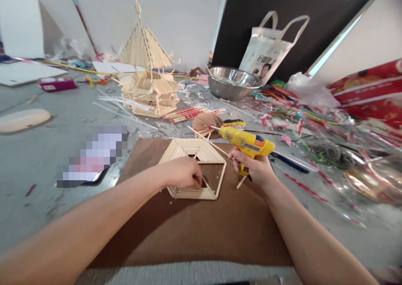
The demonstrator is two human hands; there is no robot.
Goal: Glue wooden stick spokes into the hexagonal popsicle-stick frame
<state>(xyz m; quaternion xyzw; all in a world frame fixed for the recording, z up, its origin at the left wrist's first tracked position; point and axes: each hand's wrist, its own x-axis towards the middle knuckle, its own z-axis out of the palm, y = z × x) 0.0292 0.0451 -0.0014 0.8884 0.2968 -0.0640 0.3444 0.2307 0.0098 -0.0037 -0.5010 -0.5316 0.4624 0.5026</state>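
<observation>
My right hand (256, 167) is wrapped round the grip of a yellow hot glue gun (240, 139), its nozzle pointing left above the brown board. My left hand (185, 172) is closed over a flat hexagonal frame of pale wooden sticks (194, 193), fingertips bunched near its centre. What they pinch, if anything, is hidden. Several sides of the frame are filled with rows of sticks; the right part is open. A loose wooden stick (241, 182) lies just below the glue gun.
Under the frame lies a brown board (194, 230). Behind stands a pagoda model (147, 54) of sticks, beside red-tipped sticks (191, 114) and a metal bowl (234, 86). A phone (94, 157) lies left; a blue-handled knife (293, 162) and plastic scraps lie right.
</observation>
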